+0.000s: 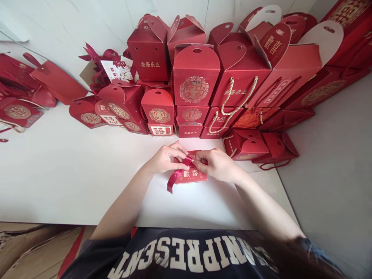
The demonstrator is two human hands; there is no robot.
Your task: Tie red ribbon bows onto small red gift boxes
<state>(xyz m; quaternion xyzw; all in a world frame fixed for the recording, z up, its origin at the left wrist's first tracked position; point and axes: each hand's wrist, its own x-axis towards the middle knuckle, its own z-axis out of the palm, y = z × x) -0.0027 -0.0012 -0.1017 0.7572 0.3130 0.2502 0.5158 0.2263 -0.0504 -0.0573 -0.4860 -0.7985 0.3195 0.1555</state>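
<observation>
A small red gift box (200,177) with pale characters stands on the white table in front of me. Over its top runs a dark red satin ribbon (174,180), one tail of which hangs down past the box's left side. My left hand (170,157) is closed, pinching the ribbon between thumb and fingers above the box. From the right, my right hand (216,163) is closed as well, its fingertips together on the ribbon close to the left ones. Those fingers cover the middle of the ribbon, so its exact shape there is hidden.
Stacked red gift boxes (197,77) line the back of the white table (72,174), several with rope handles. Loose ribbons (99,69) fill an open container at the back left. More red boxes (17,110) lie far left. A grey wall (331,166) bounds the right side; cardboard (37,252) lies below the front edge.
</observation>
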